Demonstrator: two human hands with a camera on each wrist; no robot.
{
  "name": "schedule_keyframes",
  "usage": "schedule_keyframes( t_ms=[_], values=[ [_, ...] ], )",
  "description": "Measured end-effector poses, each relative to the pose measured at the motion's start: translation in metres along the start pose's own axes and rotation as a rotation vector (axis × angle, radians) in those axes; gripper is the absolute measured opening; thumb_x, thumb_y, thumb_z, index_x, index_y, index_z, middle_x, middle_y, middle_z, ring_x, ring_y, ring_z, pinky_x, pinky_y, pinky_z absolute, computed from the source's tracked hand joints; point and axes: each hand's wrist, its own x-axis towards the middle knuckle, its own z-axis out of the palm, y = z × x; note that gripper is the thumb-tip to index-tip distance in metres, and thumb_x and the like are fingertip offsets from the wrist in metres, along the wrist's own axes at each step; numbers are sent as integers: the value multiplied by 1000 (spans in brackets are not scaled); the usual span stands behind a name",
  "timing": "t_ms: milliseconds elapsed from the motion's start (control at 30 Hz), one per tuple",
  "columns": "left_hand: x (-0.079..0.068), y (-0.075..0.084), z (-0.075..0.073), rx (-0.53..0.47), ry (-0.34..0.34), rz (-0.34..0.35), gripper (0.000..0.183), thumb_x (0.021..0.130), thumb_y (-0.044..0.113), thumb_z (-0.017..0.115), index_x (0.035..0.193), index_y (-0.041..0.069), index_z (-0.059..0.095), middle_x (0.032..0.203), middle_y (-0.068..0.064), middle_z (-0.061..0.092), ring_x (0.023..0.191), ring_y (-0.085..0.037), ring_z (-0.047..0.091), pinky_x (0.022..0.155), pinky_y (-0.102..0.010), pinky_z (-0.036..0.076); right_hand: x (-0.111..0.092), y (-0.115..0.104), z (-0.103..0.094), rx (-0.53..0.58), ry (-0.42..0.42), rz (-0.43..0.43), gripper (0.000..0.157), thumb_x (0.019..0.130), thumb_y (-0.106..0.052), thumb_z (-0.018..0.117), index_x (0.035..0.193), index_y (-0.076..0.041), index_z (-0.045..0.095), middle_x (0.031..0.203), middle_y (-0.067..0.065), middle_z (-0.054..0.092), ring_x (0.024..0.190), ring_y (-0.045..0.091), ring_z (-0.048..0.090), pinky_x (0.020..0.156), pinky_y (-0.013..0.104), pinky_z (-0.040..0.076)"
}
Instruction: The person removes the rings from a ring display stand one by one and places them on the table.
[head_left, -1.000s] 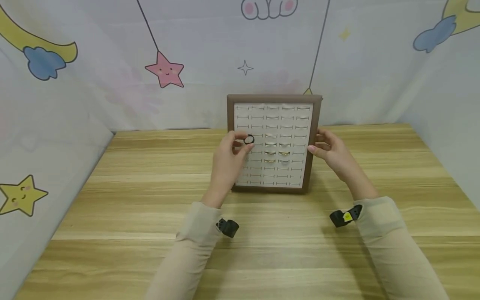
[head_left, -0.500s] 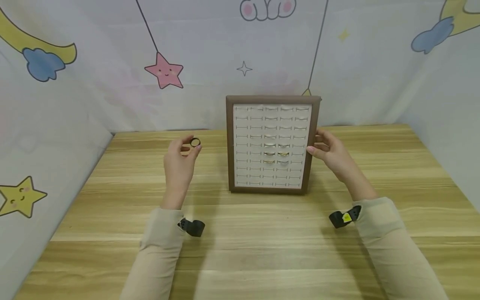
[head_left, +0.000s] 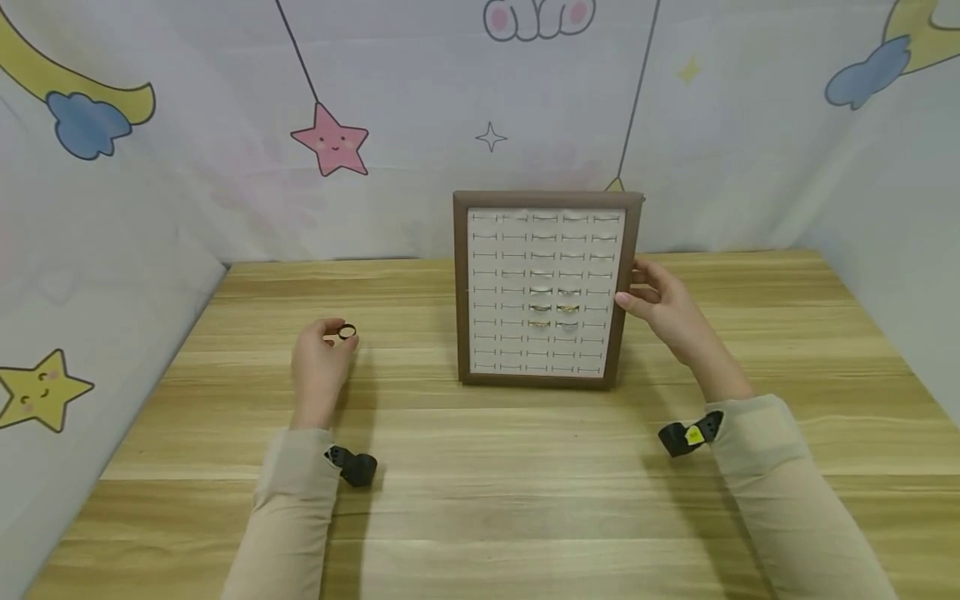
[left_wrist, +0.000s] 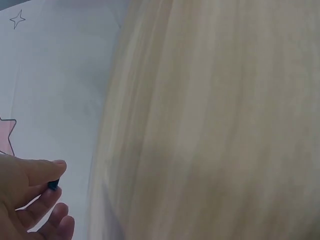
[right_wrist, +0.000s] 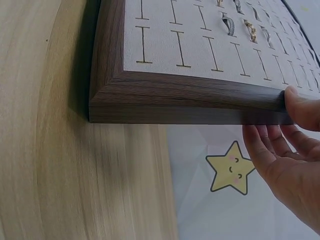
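Ring board (head_left: pixel 551 347), long axis upright

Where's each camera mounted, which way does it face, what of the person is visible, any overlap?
Head: worn on the head, facing forward and down at the table and framed ring board; left hand, right hand and sleeves show.
Left wrist: faces across the table toward the backdrop, picture turned sideways; left hand pinching a dark ring at lower left.
Right wrist: faces the board's frame, also turned sideways; right hand gripping it at right.
Shared: head and right wrist both show board and right hand.
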Motion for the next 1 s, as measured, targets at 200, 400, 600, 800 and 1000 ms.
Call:
schedule_keyframes(
  t_ms=[200, 400, 600, 800, 1000],
  values=[
    [3, -13, 0, 55, -24, -48, 37, 90, 11, 61, 125, -2, 56, 127, -22, 57, 110, -38, 54, 91, -47, 45, 0, 2, -2, 4, -11, 5, 67, 98, -16, 49, 152, -5, 11, 147, 24, 31, 135, 37, 34, 113, 54, 30],
    [6, -19, -1, 78, -79, -80, 38, 90, 13, 61, 125, 0, 56, 128, -22, 57, 111, -36, 55, 89, -46, 45, 1, 3, -2, 5, -13, 13, 68, 98, -17, 50, 152, -5, 9, 149, 24, 29, 137, 38, 32, 113, 55, 29],
    [7, -23, 0, 104, -99, -65, 36, 89, 14, 63, 122, 1, 59, 123, -23, 60, 110, -36, 58, 90, -46, 46, 1, 3, -1, 0, -10, 9, 68, 98, -17, 50, 152, -4, 9, 149, 24, 29, 137, 38, 32, 113, 55, 29],
    [8, -24, 0, 110, -111, -66, 36, 89, 15, 62, 123, 1, 60, 124, -23, 60, 113, -37, 57, 94, -46, 45, 1, 4, -2, 5, -9, 8, 69, 98, -18, 50, 152, -5, 9, 150, 24, 29, 138, 38, 32, 113, 55, 28],
    [9, -23, -1, 115, -131, -76, 40, 90, 16, 61, 128, 1, 56, 132, -22, 56, 123, -38, 52, 101, -48, 42, 1, 4, -1, 7, -1, 7, 67, 98, -18, 50, 152, -4, 11, 148, 23, 31, 136, 37, 33, 113, 53, 30]
  ],
)
